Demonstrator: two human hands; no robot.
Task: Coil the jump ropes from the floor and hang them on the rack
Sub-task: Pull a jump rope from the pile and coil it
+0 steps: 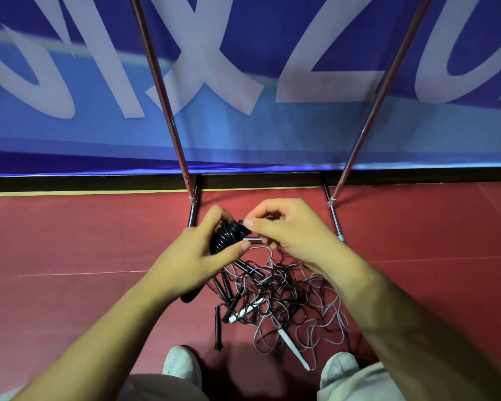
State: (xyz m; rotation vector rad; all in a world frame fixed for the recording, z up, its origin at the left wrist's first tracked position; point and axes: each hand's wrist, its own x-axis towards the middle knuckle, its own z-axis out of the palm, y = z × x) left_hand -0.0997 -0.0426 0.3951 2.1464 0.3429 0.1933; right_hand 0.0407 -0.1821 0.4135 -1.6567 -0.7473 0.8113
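Banner (243, 125), blue with pale letters, fills the upper half of the frame above a red floor (70, 241), and the rack (167, 111) stands at centre on two slanted poles. Below centre, a tangle of ropes (284, 290) lies on the floor between the rack and two pale shoes (181, 366). Just above it, the left hand (191, 256) grips a black coil (226, 235), while the right hand (289, 233) pinches a handle (252, 240) that touches the coil.

We hold the coil (224, 237) between our left hand (197, 256) and right hand (292, 235), above the tangled jump ropes (284, 287) on the floor (70, 235). The rack (192, 215) stands behind them at the floor's far edge; our shoes (181, 363) sit before the tangle.
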